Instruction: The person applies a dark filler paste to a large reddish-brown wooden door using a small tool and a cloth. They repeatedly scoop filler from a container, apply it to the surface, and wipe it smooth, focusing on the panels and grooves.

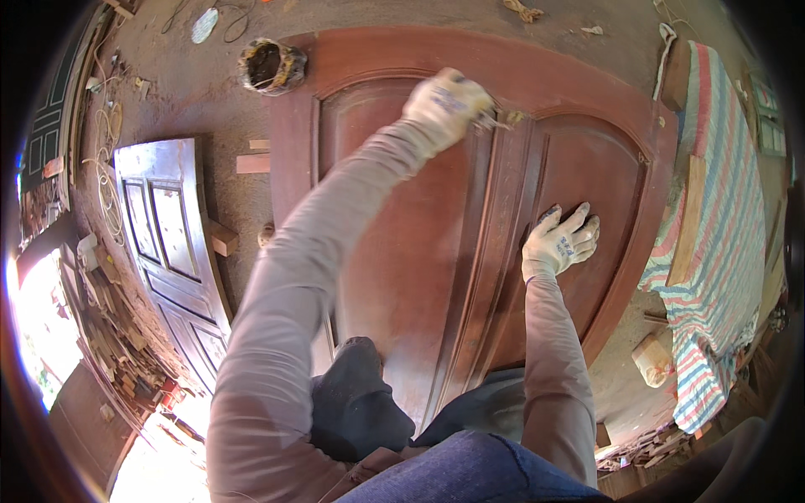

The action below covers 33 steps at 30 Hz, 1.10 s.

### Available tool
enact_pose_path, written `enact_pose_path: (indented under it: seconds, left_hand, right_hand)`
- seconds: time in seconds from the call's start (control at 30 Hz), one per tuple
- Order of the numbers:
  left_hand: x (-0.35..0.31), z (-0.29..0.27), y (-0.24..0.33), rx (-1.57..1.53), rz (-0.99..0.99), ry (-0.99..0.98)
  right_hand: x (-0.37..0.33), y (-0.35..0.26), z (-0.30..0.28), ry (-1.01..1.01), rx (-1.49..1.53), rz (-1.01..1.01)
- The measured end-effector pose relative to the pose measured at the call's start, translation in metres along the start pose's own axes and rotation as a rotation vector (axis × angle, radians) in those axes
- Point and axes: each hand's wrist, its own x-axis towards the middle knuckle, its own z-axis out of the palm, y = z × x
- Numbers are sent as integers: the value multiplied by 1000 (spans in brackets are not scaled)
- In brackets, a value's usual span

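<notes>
Reddish-brown door [440, 222] lies below both hands. Left hand [453, 105], gloved, curled round small item [508, 120], blurred, maybe rag or brush, at door's far middle. Right hand [560, 243], gloved, fingers spread on door's right panel. Grimy container [291, 69] at door's far-left corner; striped sheet [723, 201] right of door.

Dusty brown floor [419, 13]. To the left, a glossy panelled door [174, 256], a loose pale cable [107, 189] and heaped wood scraps [122, 331]; harsh white light floods the lower left. To the right, a plank [689, 220] rests on striped cloth [731, 230].
</notes>
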Motion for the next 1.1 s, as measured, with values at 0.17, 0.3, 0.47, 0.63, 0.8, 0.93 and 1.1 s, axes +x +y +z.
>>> enact_pose_path:
  seconds: [0.17,0.3,0.47,0.63,0.8,0.93,1.1]
  left_hand:
    - [-29,-16,-70,-12,18,95]
    - [-77,-21,-109,190,-122,108]
    - [12,-6,22,150,60,-197]
    - [-50,-21,-85,110,-63,112]
    - [-16,-30,-12,10,-242,-179]
    - [1,12,21,61,-113,29]
    - [-113,-37,-101,122,-386,157]
  right_hand:
    - [-1,12,4,2,-12,3]
    - [-1,-4,-1,-27,-32,0]
    - [-4,5,1,8,-15,-16]
    - [0,10,1,31,6,-17]
    - [0,-2,0,53,-12,-41]
    - [-1,10,6,86,-21,-42]
    - [2,9,-3,51,-15,-51]
